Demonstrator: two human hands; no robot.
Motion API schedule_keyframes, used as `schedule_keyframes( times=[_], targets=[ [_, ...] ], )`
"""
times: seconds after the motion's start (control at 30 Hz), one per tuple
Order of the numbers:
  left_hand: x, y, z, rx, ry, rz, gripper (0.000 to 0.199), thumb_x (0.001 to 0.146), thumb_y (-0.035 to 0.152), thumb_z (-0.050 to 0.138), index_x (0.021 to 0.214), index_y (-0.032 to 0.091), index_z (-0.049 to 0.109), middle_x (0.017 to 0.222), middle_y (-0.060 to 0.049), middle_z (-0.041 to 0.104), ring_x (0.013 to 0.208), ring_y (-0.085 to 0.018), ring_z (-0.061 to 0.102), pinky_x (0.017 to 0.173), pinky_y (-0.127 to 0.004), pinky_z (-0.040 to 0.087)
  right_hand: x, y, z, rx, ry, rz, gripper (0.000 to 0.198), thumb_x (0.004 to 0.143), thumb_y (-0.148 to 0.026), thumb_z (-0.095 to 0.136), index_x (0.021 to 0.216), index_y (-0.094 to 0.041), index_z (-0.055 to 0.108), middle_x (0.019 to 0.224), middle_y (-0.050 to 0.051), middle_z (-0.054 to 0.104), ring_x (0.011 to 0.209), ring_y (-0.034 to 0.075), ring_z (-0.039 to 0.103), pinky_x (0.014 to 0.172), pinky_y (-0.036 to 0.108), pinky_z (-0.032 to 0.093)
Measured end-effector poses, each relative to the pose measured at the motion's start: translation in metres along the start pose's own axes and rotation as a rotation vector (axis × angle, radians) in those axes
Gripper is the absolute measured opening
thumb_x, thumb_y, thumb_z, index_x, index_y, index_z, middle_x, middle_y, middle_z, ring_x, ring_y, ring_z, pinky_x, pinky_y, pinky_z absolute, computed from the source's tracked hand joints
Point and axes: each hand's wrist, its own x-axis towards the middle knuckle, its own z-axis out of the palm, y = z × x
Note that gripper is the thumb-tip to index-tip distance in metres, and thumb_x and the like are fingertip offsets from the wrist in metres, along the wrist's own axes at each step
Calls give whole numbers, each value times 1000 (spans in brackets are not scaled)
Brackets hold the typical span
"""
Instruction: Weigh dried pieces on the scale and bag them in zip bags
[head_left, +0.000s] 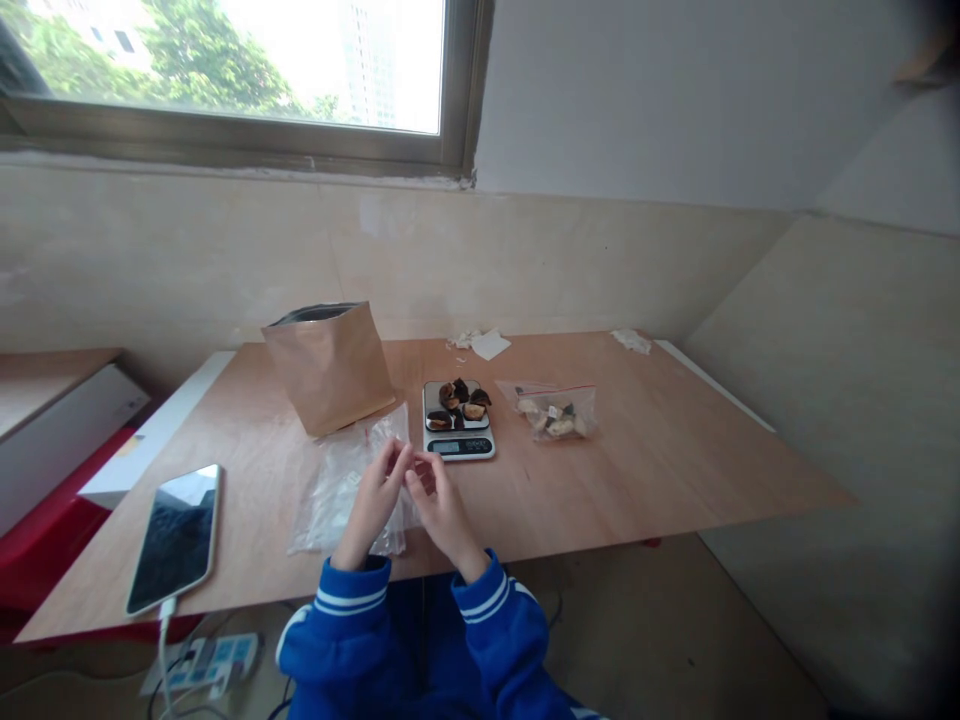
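My left hand (377,497) and my right hand (444,503) meet over the near middle of the table. Their fingers are bent and pinched, with the tips close together; whatever is between them, if anything, is too small or too clear to make out. Clear plastic bags (330,505) lie flat under and beside my left hand. Just beyond the fingertips stands a white kitchen scale (489,447) with a dark display. Several dark dried pieces with pale insides, like dried mushrooms (453,396), rest on its plate.
An upright brown paper pouch (330,370), its top open, stands back left. Right of the scale lies a clear zip bag with pale pieces (559,420). A phone (176,540) with a charging cable (165,640) is at the left edge. Paper scraps (491,345) lie near the wall.
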Motion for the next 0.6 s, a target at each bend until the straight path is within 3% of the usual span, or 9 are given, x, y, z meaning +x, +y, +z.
schedule_keyframes(
  times=[0.2, 0.3, 0.43, 0.5, 0.6],
  targets=[
    [0, -9, 7, -43, -53, 4, 32, 92, 49, 45, 77, 20, 49, 67, 3, 50, 64, -12, 49, 63, -25, 41, -1, 4, -5, -12, 87, 30, 29, 94, -41, 48, 107, -19, 62, 98, 7, 70, 87, 19, 67, 75, 28, 52],
    [1, -8, 9, -22, -76, 21, 33, 92, 48, 45, 74, 20, 49, 63, 3, 49, 61, -12, 48, 62, -25, 40, 1, 11, -15, -71, 250, 71, 30, 93, -43, 48, 90, -18, 64, 84, 6, 70, 74, 19, 65, 67, 28, 50],
    [7, -6, 5, -64, 54, 46, 38, 89, 50, 47, 65, 20, 44, 57, 4, 44, 55, -11, 44, 56, -24, 37, 14, 28, -39, -55, 518, 156, 32, 88, -47, 49, 80, -18, 60, 68, 3, 64, 58, 17, 58, 54, 27, 45],
    [14, -5, 2, -115, 127, 54, 38, 86, 50, 49, 63, 21, 42, 54, 5, 42, 52, -11, 41, 53, -23, 34, 22, 34, -50, -43, 514, 155, 33, 87, -49, 49, 80, -18, 60, 65, 2, 61, 57, 17, 56, 53, 27, 45],
    [25, -3, 0, -179, 261, 50, 35, 85, 46, 50, 62, 21, 41, 52, 5, 39, 50, -10, 39, 51, -23, 33, 36, 37, -62, -105, 326, 39, 36, 91, -49, 44, 88, -18, 63, 76, 5, 64, 68, 19, 61, 64, 30, 50]
  ],
)
